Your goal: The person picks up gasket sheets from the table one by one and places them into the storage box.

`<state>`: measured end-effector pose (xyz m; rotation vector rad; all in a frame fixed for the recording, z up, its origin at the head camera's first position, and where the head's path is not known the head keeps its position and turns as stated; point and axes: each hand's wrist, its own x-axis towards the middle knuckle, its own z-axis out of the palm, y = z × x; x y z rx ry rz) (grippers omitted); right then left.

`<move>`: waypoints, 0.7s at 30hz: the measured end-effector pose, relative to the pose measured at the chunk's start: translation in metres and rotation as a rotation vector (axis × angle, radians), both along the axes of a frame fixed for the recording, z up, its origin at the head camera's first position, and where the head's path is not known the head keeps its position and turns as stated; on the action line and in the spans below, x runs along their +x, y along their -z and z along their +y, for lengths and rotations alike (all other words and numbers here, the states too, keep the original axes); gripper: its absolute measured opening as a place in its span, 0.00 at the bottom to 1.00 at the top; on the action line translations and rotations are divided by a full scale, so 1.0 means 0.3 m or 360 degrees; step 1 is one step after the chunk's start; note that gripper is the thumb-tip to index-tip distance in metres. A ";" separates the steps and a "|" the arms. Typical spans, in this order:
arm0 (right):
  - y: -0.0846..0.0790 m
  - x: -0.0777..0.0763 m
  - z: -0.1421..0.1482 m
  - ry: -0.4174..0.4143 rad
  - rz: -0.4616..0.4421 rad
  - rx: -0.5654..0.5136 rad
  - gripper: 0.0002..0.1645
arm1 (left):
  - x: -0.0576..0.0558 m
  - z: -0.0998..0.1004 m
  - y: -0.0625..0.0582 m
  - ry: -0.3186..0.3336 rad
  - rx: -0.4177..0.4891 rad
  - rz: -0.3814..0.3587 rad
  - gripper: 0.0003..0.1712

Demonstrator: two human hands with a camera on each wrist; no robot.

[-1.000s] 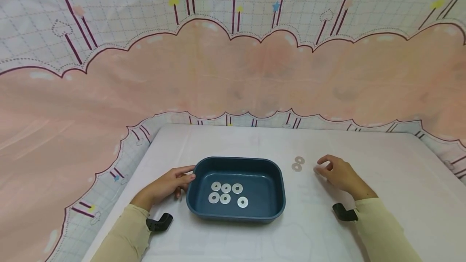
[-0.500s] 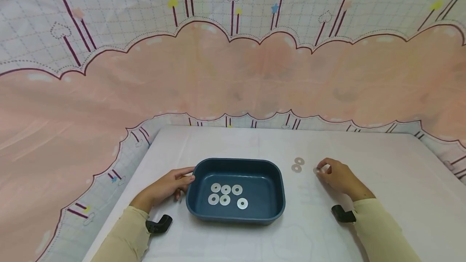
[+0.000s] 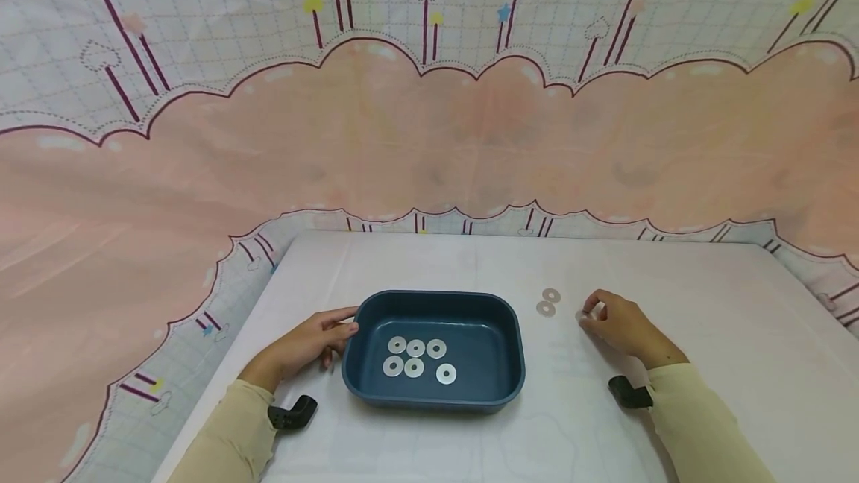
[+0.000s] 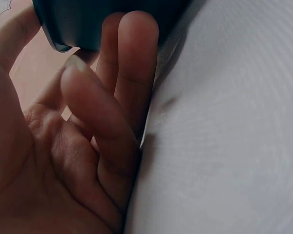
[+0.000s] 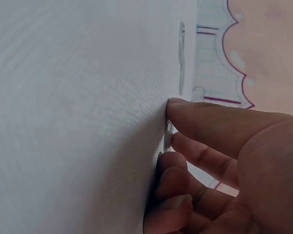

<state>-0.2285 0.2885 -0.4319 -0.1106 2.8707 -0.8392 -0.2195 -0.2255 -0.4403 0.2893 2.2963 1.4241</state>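
My left hand [image 3: 305, 345] holds the left rim of a dark blue rectangular tray [image 3: 470, 402], thumb on the rim and the other fingers near its outer wall. Several flat silver washers, such as one washer [image 3: 393, 374] at the left, lie on the tray's floor. To the right of the tray, my right hand [image 3: 624, 326] pinches a single washer [image 5: 168, 129] by its edges between thumb and index finger, down at the tabletop. Much of that washer is hidden by the fingers in the head view.
Two more washers lie on the white tabletop [image 3: 496, 263] between tray and right hand, a far washer [image 3: 551, 295] and a near washer [image 3: 540, 309], almost touching. A printed cloth [image 3: 429, 140] hangs behind the table.
My right hand's thumb and index finger have closed on the washer at the tabletop. The left hand and tray have stayed in place; the view has shifted slightly.
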 end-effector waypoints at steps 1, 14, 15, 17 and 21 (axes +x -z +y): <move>0.000 0.001 0.000 0.0001 -0.0001 0.0002 0.14 | 0.000 0.000 0.001 -0.0003 -0.0003 -0.0001 0.37; -0.007 0.007 0.013 -0.0042 -0.0017 -0.0019 0.15 | 0.009 0.006 0.006 0.0001 -0.0004 0.0009 0.37; -0.006 0.007 0.014 -0.0046 -0.0010 -0.0024 0.15 | 0.009 0.007 0.007 -0.0001 -0.0007 0.0011 0.37; -0.002 0.005 0.016 -0.0046 -0.0001 -0.0024 0.16 | 0.008 0.008 0.009 -0.0003 -0.0008 0.0013 0.37; 0.009 0.002 0.012 -0.0047 0.0021 -0.0024 0.15 | 0.006 0.000 0.016 -0.0009 -0.0007 0.0013 0.37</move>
